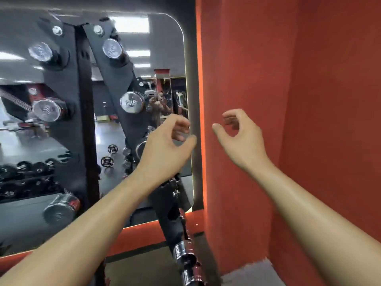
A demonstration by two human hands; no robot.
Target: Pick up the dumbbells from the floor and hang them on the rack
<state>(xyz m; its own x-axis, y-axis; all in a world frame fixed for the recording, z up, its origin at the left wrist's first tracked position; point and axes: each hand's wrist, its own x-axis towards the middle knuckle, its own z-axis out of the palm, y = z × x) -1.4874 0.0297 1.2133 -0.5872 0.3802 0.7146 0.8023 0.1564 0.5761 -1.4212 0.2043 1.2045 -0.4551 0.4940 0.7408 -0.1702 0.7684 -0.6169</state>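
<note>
Now both hands up in air, holding nothing. Left hand (167, 141) loosely curled, fingers apart, in front of black rack (118, 79). Right hand (241, 139) loosely curled too, in front of red wall (268, 69). Shiny dumbbells (132, 102) hang on rack, one above other, by mirror (162, 48). Picture bit blurry.

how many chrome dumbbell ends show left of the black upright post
3 dumbbell ends: top, middle, bottom. More may be hidden, and these could be mirror reflections.
</note>
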